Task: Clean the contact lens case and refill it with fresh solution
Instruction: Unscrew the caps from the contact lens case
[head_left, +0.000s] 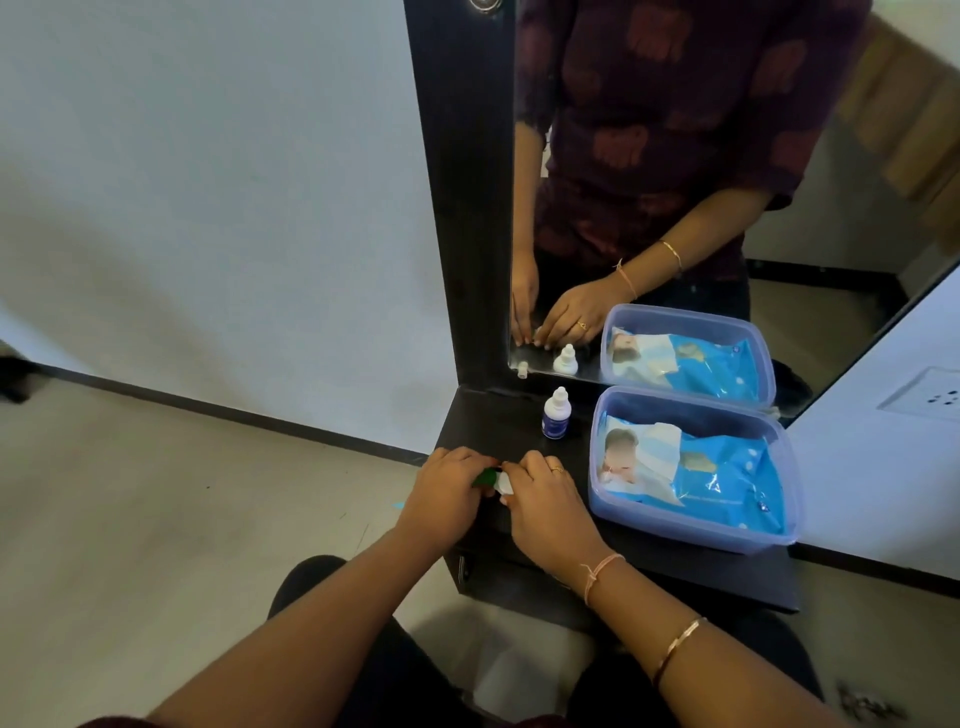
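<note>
Both hands meet over the front left corner of the dark shelf (519, 426). My left hand (441, 499) is closed around the green end of the contact lens case (127, 477). My right hand (545, 499) grips its white end, and most of the case is hidden under my fingers. Behind the hands, a small white solution bottle (557, 414) with a blue label stands upright and capped near the mirror.
A clear plastic box (779, 530) holding a blue packet of wipes (717, 478) fills the right half of the shelf. A black-framed mirror (467, 208) rises at the back. A white wall with a socket (930, 397) is at right, and floor lies to the left.
</note>
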